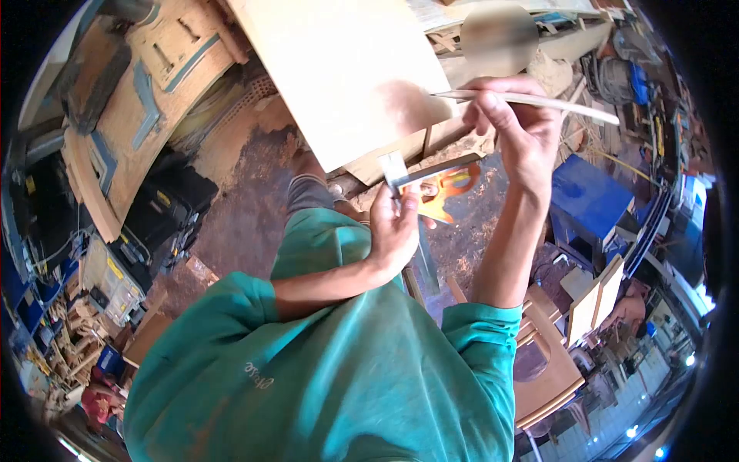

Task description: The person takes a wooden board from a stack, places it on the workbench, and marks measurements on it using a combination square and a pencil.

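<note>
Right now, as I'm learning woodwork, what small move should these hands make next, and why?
Probably bring the combination square against the near edge of the pale board: the left hand appears to hold it just short of there, while the right hand holds the pencil with its tip near one corner; contact is unclear.

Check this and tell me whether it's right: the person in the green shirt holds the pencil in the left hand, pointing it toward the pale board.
Wrong hand: the head view shows the pencil in the right hand. The green shirt and the pencil pointing toward the pale board are correct.
</note>
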